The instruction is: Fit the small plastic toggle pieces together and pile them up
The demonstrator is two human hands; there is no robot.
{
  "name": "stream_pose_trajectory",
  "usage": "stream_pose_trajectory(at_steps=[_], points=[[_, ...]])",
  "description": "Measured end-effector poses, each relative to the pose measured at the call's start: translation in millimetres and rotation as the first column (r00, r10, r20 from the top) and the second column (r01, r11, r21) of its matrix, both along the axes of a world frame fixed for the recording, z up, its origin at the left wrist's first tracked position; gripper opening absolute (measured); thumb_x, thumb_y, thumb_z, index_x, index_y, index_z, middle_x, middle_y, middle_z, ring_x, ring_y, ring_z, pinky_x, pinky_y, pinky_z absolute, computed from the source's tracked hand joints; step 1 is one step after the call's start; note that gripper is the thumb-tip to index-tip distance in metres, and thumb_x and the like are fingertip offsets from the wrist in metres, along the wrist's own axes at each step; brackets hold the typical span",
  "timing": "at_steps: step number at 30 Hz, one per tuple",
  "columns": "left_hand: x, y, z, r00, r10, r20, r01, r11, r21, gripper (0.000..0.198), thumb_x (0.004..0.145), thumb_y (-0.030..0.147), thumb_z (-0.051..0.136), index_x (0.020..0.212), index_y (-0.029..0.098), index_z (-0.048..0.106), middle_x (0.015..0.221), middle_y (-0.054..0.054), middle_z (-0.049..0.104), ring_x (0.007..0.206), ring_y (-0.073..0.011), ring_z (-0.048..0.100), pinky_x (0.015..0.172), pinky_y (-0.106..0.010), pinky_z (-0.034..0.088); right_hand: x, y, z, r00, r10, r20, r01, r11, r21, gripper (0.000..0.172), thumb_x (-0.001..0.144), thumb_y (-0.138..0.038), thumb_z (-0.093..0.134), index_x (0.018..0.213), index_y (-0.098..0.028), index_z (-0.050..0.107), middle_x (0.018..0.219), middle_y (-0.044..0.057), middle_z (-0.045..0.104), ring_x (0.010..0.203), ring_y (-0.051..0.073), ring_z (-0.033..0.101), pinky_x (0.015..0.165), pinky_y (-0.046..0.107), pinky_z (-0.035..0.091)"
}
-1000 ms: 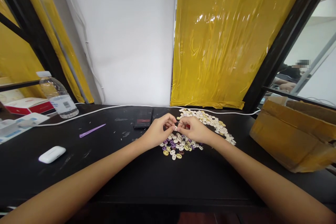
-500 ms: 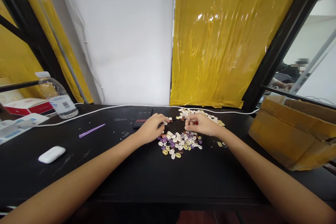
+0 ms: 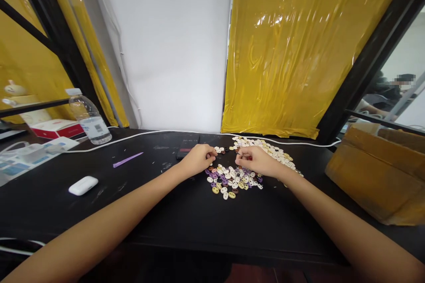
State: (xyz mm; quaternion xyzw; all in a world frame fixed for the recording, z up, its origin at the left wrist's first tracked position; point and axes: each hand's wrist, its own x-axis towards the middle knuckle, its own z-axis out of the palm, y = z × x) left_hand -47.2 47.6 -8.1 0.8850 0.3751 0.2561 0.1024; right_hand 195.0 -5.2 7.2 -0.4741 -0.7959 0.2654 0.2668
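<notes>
Small oval button-like pieces with holes, in white, yellow, purple and brown, lie in a loose pile (image 3: 229, 181) on the black table (image 3: 199, 225). My left hand (image 3: 200, 158) is at the pile's far left edge, fingers curled in toward the thumb; what it holds, if anything, is hidden. Across from it, my right hand (image 3: 258, 160) pinches with thumb and forefinger above the pile's far side. Too little shows between those fingertips to name. Behind and beside the right hand spreads a second, mostly white heap (image 3: 282, 154). A few pieces (image 3: 221, 150) lie between both hands.
A dark phone (image 3: 187, 147) lies behind my left hand. To the left are a purple strip (image 3: 128, 159), a white earbud case (image 3: 83, 185), a water bottle (image 3: 91, 119) and a red-white box (image 3: 58, 128). A cardboard box (image 3: 375, 177) stands right; a white cable (image 3: 156, 131) runs along the back.
The view has shifted, so most things sit further right. My left fingers have curled closer to the thumb. My right hand remains pinched near the pile.
</notes>
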Motion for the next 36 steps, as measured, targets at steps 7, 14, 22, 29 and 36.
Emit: stream_pose_trajectory(at_steps=[7,14,22,29,36], points=[[6,-7,4.2,0.969,-0.009,-0.248,0.056,0.982,0.180,0.033,0.082,0.004,0.046,0.096,0.015,0.074,0.089,-0.012,0.072,0.081,-0.0236,0.069,0.078,-0.035,0.053,-5,2,-3.4,1.000,0.010,-0.014,-0.009,1.000,0.010,0.017,0.083,-0.032,0.058,0.073,-0.017,0.059,0.057,-0.003,0.051,0.051,0.011,0.045,0.051,0.024,0.033],[9,-8,8.3,0.941,0.018,-0.339,0.052,0.979,0.195,0.033,0.082,0.004,0.046,0.096,0.014,0.073,0.084,-0.012,0.072,0.079,-0.0250,0.069,0.077,-0.036,0.054,-10,-1,-1.4,1.000,-0.013,-0.004,0.013,0.998,0.060,0.015,0.083,-0.030,0.057,0.075,-0.017,0.062,0.060,-0.002,0.054,0.054,0.013,0.048,0.053,0.025,0.034],[7,-4,5.7,0.967,-0.013,-0.255,0.057,0.985,0.166,0.034,0.078,0.000,0.048,0.096,0.014,0.074,0.091,-0.012,0.072,0.083,-0.0246,0.070,0.080,-0.037,0.055,-12,-2,0.1,0.999,-0.019,-0.035,0.021,0.998,0.058,0.015,0.083,-0.030,0.058,0.074,-0.018,0.060,0.059,-0.003,0.052,0.054,0.013,0.046,0.052,0.025,0.034],[19,-25,3.2,0.887,-0.103,0.450,0.253,0.924,-0.287,0.015,0.084,0.017,0.061,0.098,0.014,0.065,0.086,-0.006,0.073,0.082,-0.0184,0.073,0.075,-0.029,0.059,-18,-5,-0.5,0.995,-0.015,-0.101,0.025,0.995,0.094,0.016,0.085,-0.031,0.057,0.075,-0.018,0.059,0.060,-0.003,0.052,0.054,0.011,0.045,0.052,0.024,0.034],[20,-35,8.1,0.847,-0.087,0.525,0.287,0.905,-0.313,0.015,0.077,0.014,0.066,0.090,0.015,0.059,0.077,-0.001,0.068,0.074,-0.0148,0.070,0.071,-0.026,0.056,-24,-7,-2.6,0.992,-0.049,-0.118,0.070,0.981,0.180,0.007,0.078,-0.022,0.056,0.072,-0.018,0.055,0.061,-0.003,0.052,0.056,0.011,0.046,0.053,0.023,0.035]])
